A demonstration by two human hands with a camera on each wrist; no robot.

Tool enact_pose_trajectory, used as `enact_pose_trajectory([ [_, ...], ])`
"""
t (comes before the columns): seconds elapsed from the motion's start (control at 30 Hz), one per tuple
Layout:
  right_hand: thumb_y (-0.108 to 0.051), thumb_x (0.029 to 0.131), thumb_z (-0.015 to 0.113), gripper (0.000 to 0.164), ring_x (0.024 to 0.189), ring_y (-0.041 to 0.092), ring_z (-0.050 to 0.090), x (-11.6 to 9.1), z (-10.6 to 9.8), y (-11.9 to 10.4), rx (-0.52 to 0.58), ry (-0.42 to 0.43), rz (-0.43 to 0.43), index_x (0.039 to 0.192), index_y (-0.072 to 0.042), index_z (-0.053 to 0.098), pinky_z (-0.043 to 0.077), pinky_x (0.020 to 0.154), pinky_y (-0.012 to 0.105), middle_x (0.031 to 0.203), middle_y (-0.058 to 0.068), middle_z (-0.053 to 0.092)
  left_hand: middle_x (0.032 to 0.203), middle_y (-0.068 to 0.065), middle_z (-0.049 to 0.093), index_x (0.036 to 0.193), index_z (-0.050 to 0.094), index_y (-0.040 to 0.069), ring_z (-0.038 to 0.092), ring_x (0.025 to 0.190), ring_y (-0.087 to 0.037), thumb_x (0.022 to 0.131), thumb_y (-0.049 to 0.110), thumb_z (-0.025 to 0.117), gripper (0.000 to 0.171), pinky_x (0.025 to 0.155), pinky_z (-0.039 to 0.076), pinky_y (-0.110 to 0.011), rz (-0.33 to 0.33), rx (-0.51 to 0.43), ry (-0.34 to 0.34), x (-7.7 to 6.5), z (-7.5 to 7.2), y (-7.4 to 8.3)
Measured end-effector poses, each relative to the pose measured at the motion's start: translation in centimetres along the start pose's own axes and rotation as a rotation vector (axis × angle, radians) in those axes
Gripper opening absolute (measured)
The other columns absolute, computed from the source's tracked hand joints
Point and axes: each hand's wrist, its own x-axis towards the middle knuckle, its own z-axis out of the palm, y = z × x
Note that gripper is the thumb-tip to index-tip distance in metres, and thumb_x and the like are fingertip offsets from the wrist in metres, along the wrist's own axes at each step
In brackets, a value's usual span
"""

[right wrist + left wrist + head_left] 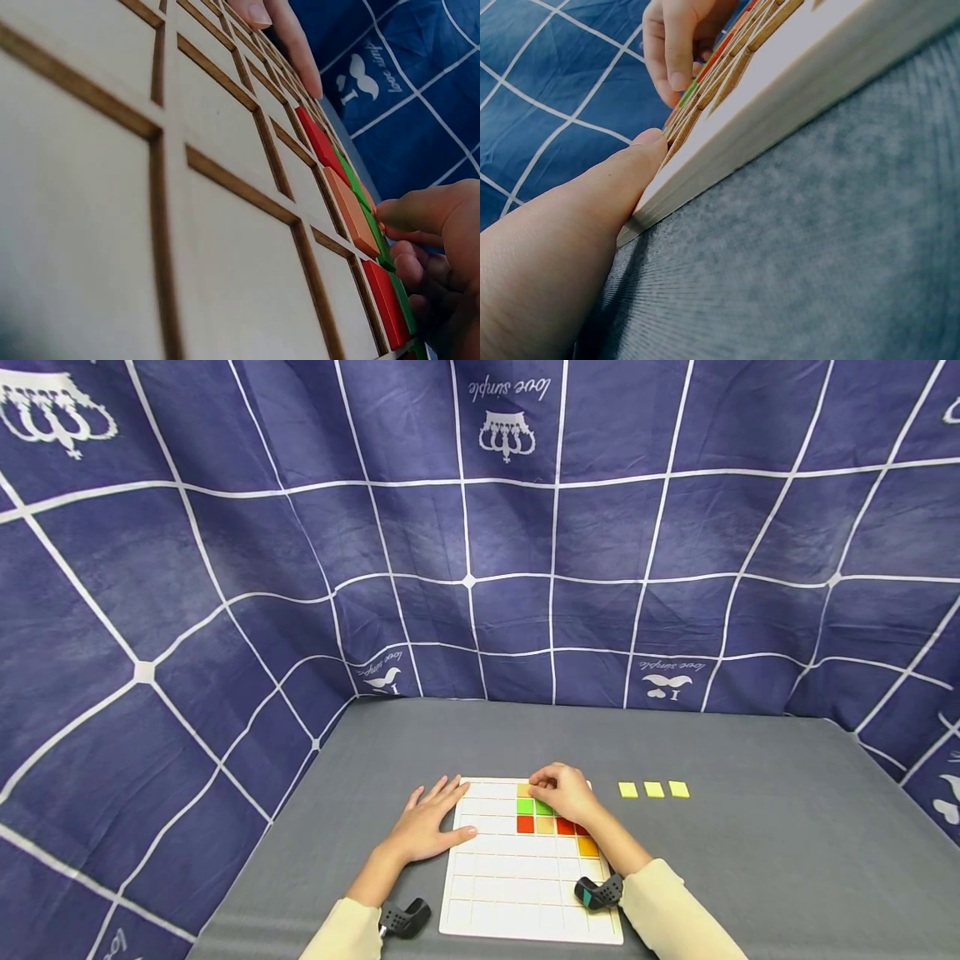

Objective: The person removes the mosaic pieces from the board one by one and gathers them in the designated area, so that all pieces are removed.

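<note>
A white wooden grid board point(510, 889) lies on the grey table, with coloured square tiles in its upper right cells. My left hand point(429, 827) rests at the board's left side, fingers spread. In the left wrist view its thumb point(641, 157) touches the board's edge. Over the far row, my right hand point(564, 791) has curled fingers, with thumb and forefinger pinching an orange tile largely hidden by them. A light orange tile point(523, 791) sits just left of the fingertips. Nearer lie a green tile point(525, 807) and a red tile point(525, 824); the hand covers other cells.
Three yellow tiles, the closest one point(628, 790) among them, lie in a row on the table right of the board. A blue curtain point(510, 535) with white lines hangs behind and to the left. The grey table point(787, 852) extends on both sides.
</note>
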Motion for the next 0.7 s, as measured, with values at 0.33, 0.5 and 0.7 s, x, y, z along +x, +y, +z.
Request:
enact_pose_trajectory([
  [0.33, -0.015, 0.084, 0.077, 0.006, 0.068, 0.009, 0.051, 0.19, 0.32, -0.07, -0.027, -0.002, -0.014, 0.086, -0.010, 0.074, 0.044, 0.063, 0.024, 0.077, -0.006, 0.057, 0.157, -0.005, 0.030, 0.152, 0.038, 0.017, 0.021, 0.146, -0.027, 0.088, 0.062, 0.057, 0.081, 0.113, 0.008, -0.060, -0.002, -0.002, 0.008, -0.23, -0.16, 0.03],
  [0.5, -0.013, 0.083, 0.077, 0.005, 0.067, 0.010, 0.051, 0.11, 0.24, -0.15, -0.015, 0.001, -0.010, 0.084, -0.010, 0.073, 0.044, 0.062, 0.024, 0.076, -0.006, 0.057, 0.157, -0.005, 0.030, 0.152, 0.038, 0.017, 0.021, 0.146, -0.026, 0.088, 0.062, 0.056, 0.080, 0.113, 0.008, -0.059, -0.003, 0.003, 0.007, -0.19, -0.11, 0.02],
  [0.7, -0.010, 0.084, 0.076, 0.007, 0.065, 0.010, 0.051, 0.01, 0.10, -0.27, 0.029, -0.008, 0.018, 0.085, -0.011, 0.069, 0.042, 0.061, 0.024, 0.074, -0.006, 0.060, 0.157, -0.006, 0.031, 0.152, 0.038, 0.016, 0.022, 0.146, -0.027, 0.088, 0.062, 0.056, 0.080, 0.113, 0.008, -0.060, 0.005, 0.003, 0.010, -0.13, -0.06, 0.05],
])
